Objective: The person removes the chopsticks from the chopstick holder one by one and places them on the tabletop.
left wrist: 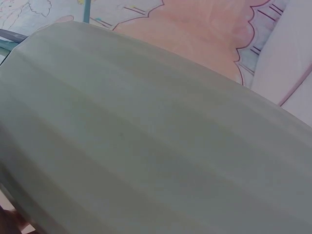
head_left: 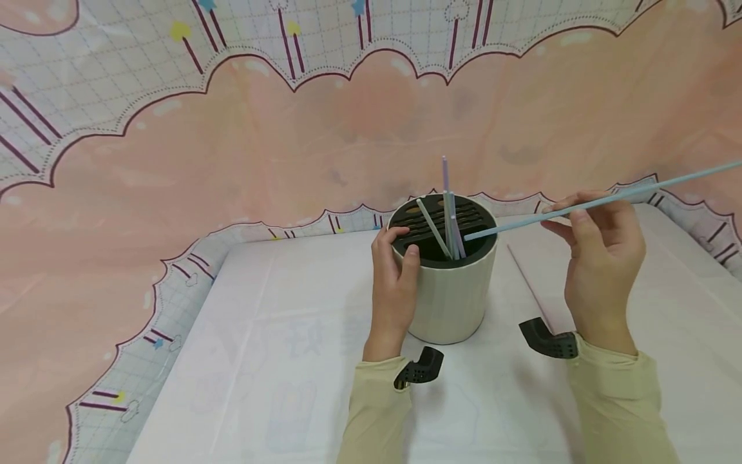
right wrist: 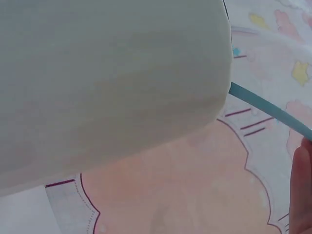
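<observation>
A cream round holder [head_left: 452, 306] with a black slotted top [head_left: 469, 214] stands on the table. My left hand [head_left: 391, 290] grips its left rim, thumb on the near side. Several thin sticks in pale green and purple [head_left: 445, 174] lean in its wide front opening. To the right, my right hand [head_left: 603, 264] pinches a long light blue stick [head_left: 522, 221], slanted, its lower left end at the holder's right rim. The holder's wall [left wrist: 156, 126] fills most of the left wrist view. In the right wrist view the blue stick [right wrist: 270, 109] meets a fingertip [right wrist: 301, 180].
A thin pink stick [head_left: 529, 280] lies on the white table [head_left: 261, 361], right of the holder and partly behind the right wrist. A patterned peach cloth [head_left: 261, 161] hangs behind the table and down its left side.
</observation>
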`<state>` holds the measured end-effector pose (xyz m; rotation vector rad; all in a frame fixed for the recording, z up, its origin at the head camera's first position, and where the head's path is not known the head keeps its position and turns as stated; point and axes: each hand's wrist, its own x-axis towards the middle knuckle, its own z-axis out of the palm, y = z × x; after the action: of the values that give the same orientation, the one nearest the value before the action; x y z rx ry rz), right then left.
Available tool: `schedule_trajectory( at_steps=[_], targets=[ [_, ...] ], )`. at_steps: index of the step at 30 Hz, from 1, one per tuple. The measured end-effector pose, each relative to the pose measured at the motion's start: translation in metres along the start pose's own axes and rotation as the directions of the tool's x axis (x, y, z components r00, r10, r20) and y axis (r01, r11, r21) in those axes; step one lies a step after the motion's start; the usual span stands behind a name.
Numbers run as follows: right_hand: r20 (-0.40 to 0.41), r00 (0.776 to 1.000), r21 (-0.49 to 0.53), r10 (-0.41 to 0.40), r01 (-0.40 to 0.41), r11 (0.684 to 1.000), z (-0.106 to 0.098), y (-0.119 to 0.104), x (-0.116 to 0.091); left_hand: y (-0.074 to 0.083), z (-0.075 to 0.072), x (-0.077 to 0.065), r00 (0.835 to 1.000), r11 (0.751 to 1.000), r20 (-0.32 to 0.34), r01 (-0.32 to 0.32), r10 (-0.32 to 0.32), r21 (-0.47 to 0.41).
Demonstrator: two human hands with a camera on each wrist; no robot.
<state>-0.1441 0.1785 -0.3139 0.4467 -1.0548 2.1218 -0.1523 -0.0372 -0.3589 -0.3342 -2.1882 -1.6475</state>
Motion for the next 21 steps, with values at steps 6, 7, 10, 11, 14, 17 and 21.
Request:
schedule_trajectory(
  at_steps=[6,7,10,11,14,17,21],
  targets=[
    [-0.056,0.998,0.045,0.031,-0.028,0.999,-0.008,-0.002,0.003,-0.001,-0.002,-0.001,1.0,1.0,0.008,-0.018,0.018,-0.019],
    [-0.077,0.996,0.057,0.036,-0.032,0.998,-0.009,-0.003,0.004,-0.002,-0.002,-0.001,1.0,1.0,0.009,-0.019,0.02,-0.021],
    [-0.145,0.988,0.102,0.045,-0.03,0.994,-0.012,-0.006,0.006,-0.002,-0.002,-0.002,1.0,1.0,0.014,-0.011,0.012,-0.019],
    [-0.165,0.985,0.114,0.043,-0.024,0.993,-0.013,-0.007,0.006,-0.003,-0.003,-0.002,1.0,1.0,0.014,-0.009,0.009,-0.016],
    [-0.226,0.973,0.162,0.047,-0.01,0.987,-0.016,-0.011,0.009,-0.003,-0.003,-0.003,1.0,1.0,0.013,-0.008,0.008,-0.013],
    [-0.263,0.964,0.158,0.032,0.01,0.987,-0.02,-0.014,0.01,-0.002,-0.003,-0.004,1.0,1.0,0.009,-0.019,0.019,-0.012],
    [-0.274,0.962,0.11,0.002,0.029,0.994,-0.023,-0.016,0.011,-0.002,-0.004,-0.005,1.0,1.0,0.004,-0.029,0.029,-0.005]
  ],
)
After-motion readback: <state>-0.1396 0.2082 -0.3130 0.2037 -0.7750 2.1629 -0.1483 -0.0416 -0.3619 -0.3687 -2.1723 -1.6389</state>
